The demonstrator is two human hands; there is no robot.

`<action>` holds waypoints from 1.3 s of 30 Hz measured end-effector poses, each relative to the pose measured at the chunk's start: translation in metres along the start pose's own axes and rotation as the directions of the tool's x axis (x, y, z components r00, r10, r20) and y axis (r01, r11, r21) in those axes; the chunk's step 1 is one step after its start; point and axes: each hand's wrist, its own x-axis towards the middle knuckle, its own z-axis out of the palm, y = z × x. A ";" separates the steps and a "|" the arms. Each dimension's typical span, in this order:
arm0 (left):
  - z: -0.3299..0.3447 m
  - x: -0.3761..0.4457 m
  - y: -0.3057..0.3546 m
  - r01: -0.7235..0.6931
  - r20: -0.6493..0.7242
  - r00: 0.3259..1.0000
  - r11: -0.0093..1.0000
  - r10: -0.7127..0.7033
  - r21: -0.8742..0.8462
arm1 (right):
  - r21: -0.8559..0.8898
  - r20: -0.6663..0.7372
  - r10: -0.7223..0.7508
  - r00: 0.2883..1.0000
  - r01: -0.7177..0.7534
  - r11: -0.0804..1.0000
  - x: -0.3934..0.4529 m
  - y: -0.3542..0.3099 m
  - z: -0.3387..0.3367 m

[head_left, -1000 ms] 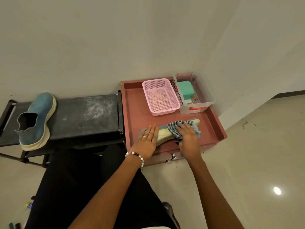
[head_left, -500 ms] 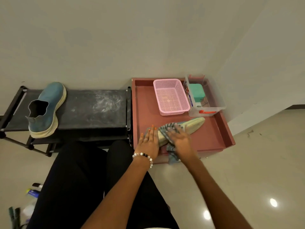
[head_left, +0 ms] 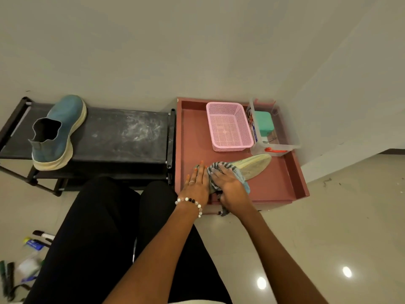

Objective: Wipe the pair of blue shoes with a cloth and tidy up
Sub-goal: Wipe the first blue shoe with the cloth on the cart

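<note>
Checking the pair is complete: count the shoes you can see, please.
2. One blue shoe stands upright on the black rack at left. The other shoe lies sole-up on the red tray, partly covered by the cloth and both hands.

A pink mesh basket [head_left: 229,126] sits at the back of a reddish-brown tray-topped desk [head_left: 278,183], and just to its right stands a clear plastic box [head_left: 282,137] holding a teal block [head_left: 264,123], with an orange-red clip [head_left: 275,150] at its near edge. Left of the desk, touching its side, is a black rack [head_left: 122,134] whose top shelf is smeared with white dust. On the glossy tiled floor [head_left: 328,227] at the lower left lie markers [head_left: 42,234] and other small items too blurred to identify.
</note>
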 end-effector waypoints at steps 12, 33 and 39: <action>-0.001 0.001 0.006 0.085 -0.058 0.995 0.996 -0.083 0.038 | -0.132 -0.056 0.213 0.975 -0.219 0.967 0.013 0.016 -0.005; 0.001 0.002 0.005 0.037 -0.077 0.997 0.994 -0.029 0.100 | -0.035 -0.072 0.009 0.997 -0.012 0.999 0.010 0.015 0.008; 0.006 0.002 0.005 0.030 -0.160 0.987 0.992 -0.010 0.124 | -0.288 -0.122 0.168 0.978 -0.197 0.937 -0.011 0.101 -0.042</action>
